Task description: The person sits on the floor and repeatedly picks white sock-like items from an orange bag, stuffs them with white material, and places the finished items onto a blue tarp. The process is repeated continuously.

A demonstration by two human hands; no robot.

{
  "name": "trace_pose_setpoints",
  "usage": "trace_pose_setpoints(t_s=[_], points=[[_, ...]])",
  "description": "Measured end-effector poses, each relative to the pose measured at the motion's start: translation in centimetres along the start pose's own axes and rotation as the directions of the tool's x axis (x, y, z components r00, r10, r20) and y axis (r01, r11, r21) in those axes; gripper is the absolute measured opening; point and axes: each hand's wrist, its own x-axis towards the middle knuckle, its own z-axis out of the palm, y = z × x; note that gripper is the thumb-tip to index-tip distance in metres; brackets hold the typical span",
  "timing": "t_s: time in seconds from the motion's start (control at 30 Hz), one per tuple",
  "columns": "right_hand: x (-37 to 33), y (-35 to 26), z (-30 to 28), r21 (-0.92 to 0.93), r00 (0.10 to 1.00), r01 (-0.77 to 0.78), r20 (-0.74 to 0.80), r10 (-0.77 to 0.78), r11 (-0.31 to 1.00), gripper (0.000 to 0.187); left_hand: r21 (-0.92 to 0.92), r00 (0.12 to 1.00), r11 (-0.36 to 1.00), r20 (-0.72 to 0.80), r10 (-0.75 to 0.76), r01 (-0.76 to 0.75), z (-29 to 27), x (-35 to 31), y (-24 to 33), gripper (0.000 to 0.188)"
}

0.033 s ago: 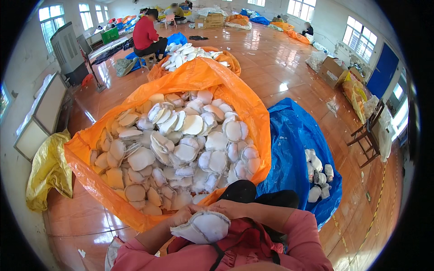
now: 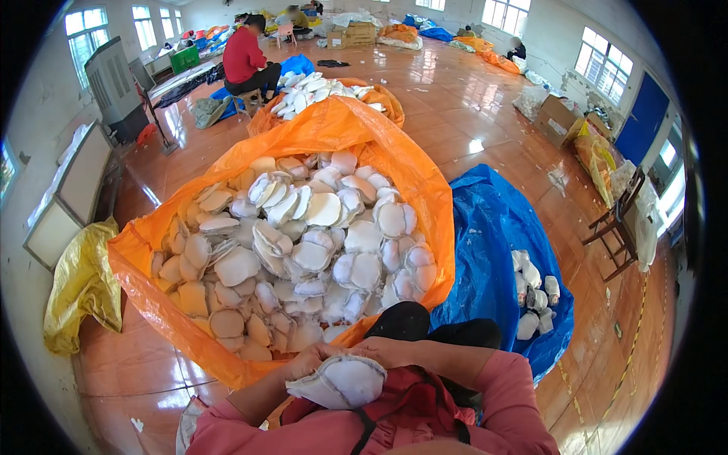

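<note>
A white padded fabric piece [image 2: 341,381] with a seam along its rim is held close to my lap. My left hand [image 2: 309,359] grips its far left edge, and my right hand [image 2: 379,349] closes on the far right edge. The pad hides part of the fingers of both hands. Just beyond them, a big orange sack [image 2: 227,362] lies spread wide, heaped with many similar white pads [image 2: 303,254]. To its right is a blue sack [image 2: 485,227], with a small pile of white rolled bundles [image 2: 530,299] on it.
A yellow sack [image 2: 80,288] and white panels [image 2: 72,189] lie to the left. Farther off, a person in red [image 2: 244,57] sits by another pile of white pads [image 2: 315,95]. A wooden chair [image 2: 618,227] and cardboard box [image 2: 555,117] are on the right.
</note>
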Motion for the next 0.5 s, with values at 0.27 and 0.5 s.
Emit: trace_pose_setpoints(t_s=[0.27,0.5], points=[[-0.6,4.7,-0.3,0.247,0.992,0.125,-0.002,-0.128,0.961,0.06,-0.035,0.969,0.999,0.247,0.032,-0.024,-2.2,0.2,1.2,0.027],[-1.6,6.3,0.9,0.6,0.942,0.337,-0.223,-0.252,0.725,0.094,0.33,0.799,0.751,0.018,0.601,-0.572,-2.3,3.2,-3.0,0.021]])
